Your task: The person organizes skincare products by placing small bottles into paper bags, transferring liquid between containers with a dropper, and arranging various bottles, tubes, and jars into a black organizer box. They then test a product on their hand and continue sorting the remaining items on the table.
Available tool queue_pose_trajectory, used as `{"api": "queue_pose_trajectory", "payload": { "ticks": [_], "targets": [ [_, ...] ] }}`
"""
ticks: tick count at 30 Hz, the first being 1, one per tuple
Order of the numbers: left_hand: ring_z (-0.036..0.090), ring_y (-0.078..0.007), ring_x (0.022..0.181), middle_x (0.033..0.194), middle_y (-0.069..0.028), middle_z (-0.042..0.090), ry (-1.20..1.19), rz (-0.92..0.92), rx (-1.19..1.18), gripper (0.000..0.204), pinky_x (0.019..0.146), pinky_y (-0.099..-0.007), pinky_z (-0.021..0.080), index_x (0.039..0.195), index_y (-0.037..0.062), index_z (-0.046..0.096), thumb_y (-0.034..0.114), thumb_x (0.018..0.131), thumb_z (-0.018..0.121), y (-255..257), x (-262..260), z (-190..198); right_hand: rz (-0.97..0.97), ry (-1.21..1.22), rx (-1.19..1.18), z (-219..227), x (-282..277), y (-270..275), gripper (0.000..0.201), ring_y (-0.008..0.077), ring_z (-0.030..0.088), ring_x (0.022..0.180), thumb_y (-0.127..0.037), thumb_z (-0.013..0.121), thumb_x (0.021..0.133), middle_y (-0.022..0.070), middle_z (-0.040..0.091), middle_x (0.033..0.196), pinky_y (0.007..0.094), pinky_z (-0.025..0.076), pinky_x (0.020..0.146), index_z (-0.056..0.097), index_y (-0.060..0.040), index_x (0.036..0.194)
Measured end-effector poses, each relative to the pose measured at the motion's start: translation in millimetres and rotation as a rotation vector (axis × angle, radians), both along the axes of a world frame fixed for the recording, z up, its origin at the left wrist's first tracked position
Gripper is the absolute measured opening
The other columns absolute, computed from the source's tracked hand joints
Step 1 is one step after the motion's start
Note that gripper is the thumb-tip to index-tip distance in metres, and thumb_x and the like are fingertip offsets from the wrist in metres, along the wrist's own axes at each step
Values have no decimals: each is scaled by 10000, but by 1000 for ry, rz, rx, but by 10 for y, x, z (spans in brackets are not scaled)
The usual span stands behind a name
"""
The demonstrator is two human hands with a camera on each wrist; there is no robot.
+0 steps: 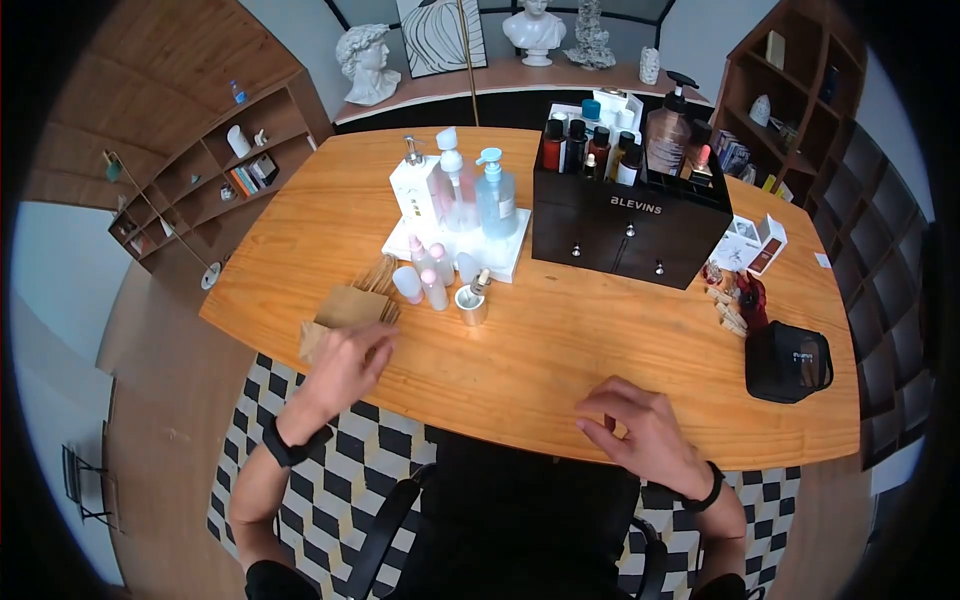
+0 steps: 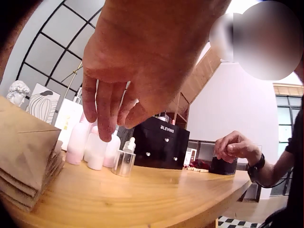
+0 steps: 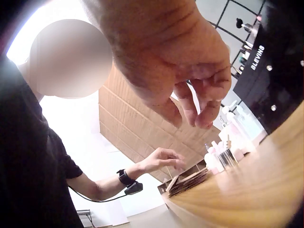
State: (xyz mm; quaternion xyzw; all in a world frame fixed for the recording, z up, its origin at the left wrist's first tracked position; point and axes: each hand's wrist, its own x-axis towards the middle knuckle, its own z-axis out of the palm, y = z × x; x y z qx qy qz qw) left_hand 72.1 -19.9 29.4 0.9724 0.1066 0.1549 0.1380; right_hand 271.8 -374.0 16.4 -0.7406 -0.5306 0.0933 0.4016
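Note:
The left hand [image 1: 345, 368] hovers by the near side of the folded brown paper bags [image 1: 352, 308], fingers loosely bent and holding nothing; whether a fingertip touches the bags I cannot tell. In the left wrist view its fingers [image 2: 105, 107] hang down, with the bag stack [image 2: 28, 156] beside them at the left. Over the table's front edge, right of the middle, the right hand [image 1: 640, 430] is held relaxed, thumb apart from the curved fingers, with nothing between them. The right wrist view shows the same empty right hand [image 3: 190, 80] above the table.
Small pink-capped bottles [image 1: 434, 290] and a clear cup with a dropper [image 1: 472, 306] stand right of the bags. Behind are pump bottles on a white tray [image 1: 508, 262]. A black BLEVINS drawer box [image 1: 630, 225] stands at the back; a black pouch [image 1: 785, 362] lies far right.

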Motion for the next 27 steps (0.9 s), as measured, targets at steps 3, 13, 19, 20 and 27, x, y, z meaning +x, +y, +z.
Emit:
{"api": "queue_pose_trajectory", "payload": {
  "ticks": [3, 13, 19, 20, 27],
  "targets": [
    [760, -198, 943, 1134, -136, 767, -155, 91, -404, 334, 748, -327, 608, 1303, 2, 699, -7, 970, 692, 161, 200, -179, 39, -156, 56, 255, 62, 171, 139, 234, 698, 610, -126, 796, 939, 96, 728, 963, 347, 548, 573, 784, -24, 1031],
    [717, -291, 845, 1133, -206, 674, -240, 203, -355, 520, 724, -404, 575, 1395, -29, 587, -24, 897, 738, 230, 791, -464, 53, -192, 198, 604, 537, 1321, 158, 247, 683, 625, -138, 759, 957, 114, 727, 914, 369, 514, 589, 773, -6, 1044],
    [694, -201, 587, 740, -109, 691, -92, 189, -434, 509, 579, -362, 544, 1396, -60, 568, 52, 931, 740, 203, 924, -462, 0, -111, 209, 665, 737, 1871, 168, 246, 677, 664, -166, 743, 962, 121, 763, 926, 366, 531, 643, 793, -28, 1043],
    [694, -201, 587, 740, -109, 691, -98, 193, -435, 509, 579, -362, 544, 1396, -60, 568, 52, 931, 740, 213, 941, -478, 5, -116, 208, 615, 763, 1903, 168, 246, 677, 664, -166, 743, 962, 121, 763, 926, 366, 531, 643, 793, -28, 1043],
    [723, -224, 578, 697, -136, 710, -55, 264, -511, 381, 573, -366, 544, 1233, -51, 618, 126, 932, 770, 253, 1044, -560, 34, -93, -85, 236, 897, 1984, 297, 298, 747, 835, -282, 770, 945, 134, 780, 980, 431, 557, 774, 778, -55, 1137]
  ]
}}
